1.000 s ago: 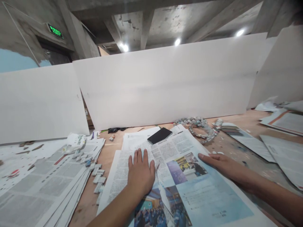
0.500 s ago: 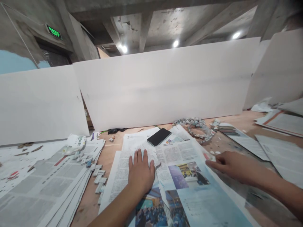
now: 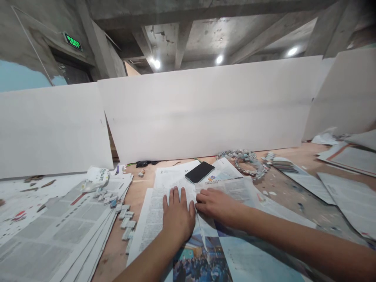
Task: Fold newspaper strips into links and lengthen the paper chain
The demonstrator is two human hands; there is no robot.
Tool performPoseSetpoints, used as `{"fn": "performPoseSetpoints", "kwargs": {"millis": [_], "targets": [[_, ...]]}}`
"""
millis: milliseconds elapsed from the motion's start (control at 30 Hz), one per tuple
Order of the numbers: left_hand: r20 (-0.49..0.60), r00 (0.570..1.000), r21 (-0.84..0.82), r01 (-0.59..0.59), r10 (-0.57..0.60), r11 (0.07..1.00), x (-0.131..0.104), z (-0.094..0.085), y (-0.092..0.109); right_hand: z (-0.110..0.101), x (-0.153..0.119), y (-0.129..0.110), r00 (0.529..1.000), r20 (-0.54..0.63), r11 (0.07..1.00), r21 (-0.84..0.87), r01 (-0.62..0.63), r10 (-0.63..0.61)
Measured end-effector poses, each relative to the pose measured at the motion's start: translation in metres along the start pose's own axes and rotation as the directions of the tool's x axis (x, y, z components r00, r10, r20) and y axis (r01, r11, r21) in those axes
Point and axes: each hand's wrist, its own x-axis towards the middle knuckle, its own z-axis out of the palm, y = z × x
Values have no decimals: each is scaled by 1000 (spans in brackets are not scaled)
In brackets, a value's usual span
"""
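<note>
A printed newspaper (image 3: 249,254) lies spread in front of me, with a ragged line down its middle. My left hand (image 3: 178,215) rests flat on its left part, fingers stretched and slightly spread. Just to the right, my right hand (image 3: 219,205) has its fingers curled and pressed together on the paper at the ragged line, close to the left thumb. The fingertips' grip on the sheet is partly hidden. Beyond both hands a dark smartphone (image 3: 200,172) lies on the paper's far end.
Stacked newspapers (image 3: 79,231) lie left, with a white plastic bag (image 3: 98,178) on top. A chain of folded paper pieces (image 3: 126,223) runs beside them. A coiled woven chain (image 3: 252,166) sits behind, right. Loose sheets (image 3: 349,196) lie far right. White panels (image 3: 205,113) stand behind.
My right hand has moved left from the newspaper's right edge to the ragged line beside my left hand. The left hand stays flat on the paper. The view has shifted slightly.
</note>
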Motion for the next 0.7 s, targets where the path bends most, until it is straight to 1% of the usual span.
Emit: {"fn": "performPoseSetpoints", "kwargs": {"millis": [100,200,400,500,600,633,700], "targets": [[2,1000,-4,2,-2,1000,0,0,-1,3,-3,1,999,6,999,-19,34,-34],[-4,1000,-9,1,-1,1000,0,0,-1,4,-9,4,999,-14,999,5,36,-36],[-18,1000,-19,-4,4,1000,-1,1,-1,5,-24,11,999,-18,997,67,-48,49],[-10,1000,-28,-3,2,1000,0,-1,-1,8,-30,12,993,-77,988,130,-83,94],[3,1000,-52,-10,11,999,0,-3,-2,11,-37,19,962,-198,962,236,-139,188],[3,1000,-64,-21,21,998,0,-4,-2,11,-40,24,941,-238,947,269,-174,241],[-5,998,-90,-60,60,994,0,-6,-3,12,-48,36,882,-295,911,306,-276,366]]}}
